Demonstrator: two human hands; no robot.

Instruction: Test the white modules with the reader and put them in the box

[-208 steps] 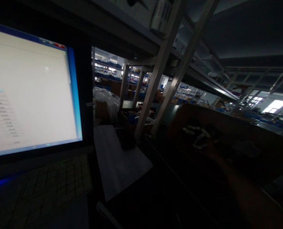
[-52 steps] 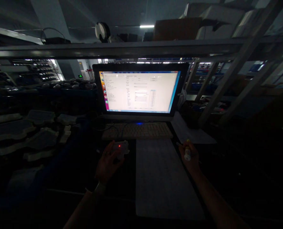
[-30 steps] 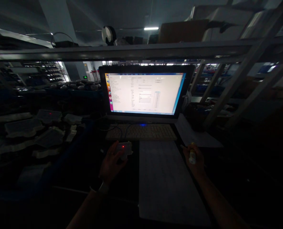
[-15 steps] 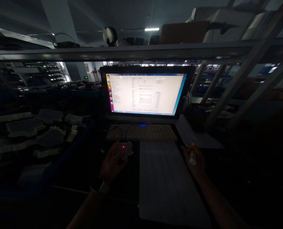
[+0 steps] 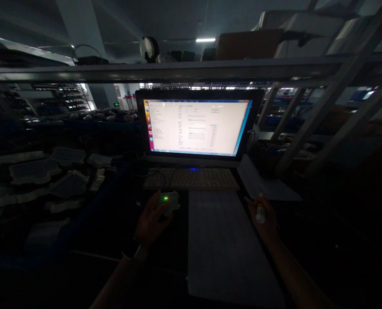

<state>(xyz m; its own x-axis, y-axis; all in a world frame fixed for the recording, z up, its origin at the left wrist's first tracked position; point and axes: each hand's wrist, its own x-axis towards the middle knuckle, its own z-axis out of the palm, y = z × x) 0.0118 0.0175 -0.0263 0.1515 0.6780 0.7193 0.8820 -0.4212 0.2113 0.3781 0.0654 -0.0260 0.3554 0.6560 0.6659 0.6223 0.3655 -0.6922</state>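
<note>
My left hand (image 5: 150,223) is closed around the left side of a small pale plastic box (image 5: 171,202), the casing of some electronic unit, just in front of the keyboard. Green and orange lights glow on its face. To the right, my right hand (image 5: 265,221) is wrapped round a small yellow-and-white cylinder (image 5: 260,211); darkness hides its exact kind. A thin pale tip pokes out to the left of the fingers. Between the hands lies a long sheet of paper (image 5: 224,244) with faint marks. A lit monitor (image 5: 197,128) stands behind the white keyboard (image 5: 203,178).
At left, a blue bin (image 5: 90,214) holds several pale plastic casings (image 5: 70,184). Another paper (image 5: 271,189) lies right of the keyboard. A metal shelf (image 5: 184,71) crosses above the monitor, carrying a cardboard box (image 5: 249,44). Slanted metal posts (image 5: 319,107) rise at right.
The single red light on the small box has given way to green and orange lights. Both hands hold the same places.
</note>
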